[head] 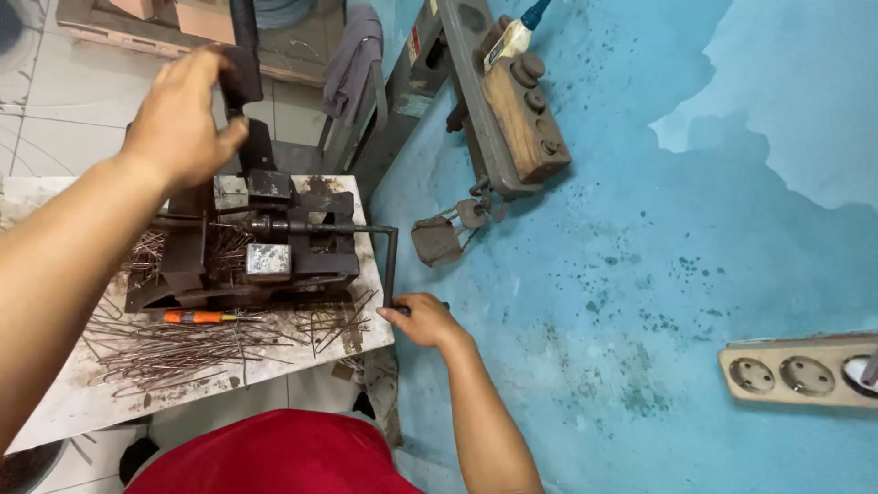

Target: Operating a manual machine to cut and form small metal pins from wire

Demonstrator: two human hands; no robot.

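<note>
A rusty dark metal hand machine (265, 247) stands on a small white worktable (73, 412). My left hand (183, 114) is closed around the machine's upright black lever (243, 55) at the top. My right hand (425, 320) grips the end of the bent crank handle (390, 261) that sticks out from the machine's right side. Several thin bent metal wires (174, 352) lie piled on the table in front of the machine. An orange-handled screwdriver (197, 316) rests among them, just below the machine.
A blue painted wall (686, 229) fills the right side. On it hang a wooden block with knobs (521, 110) on a metal bracket and a beige socket strip (796, 370). A grey cloth (352, 59) drapes over a frame behind the table.
</note>
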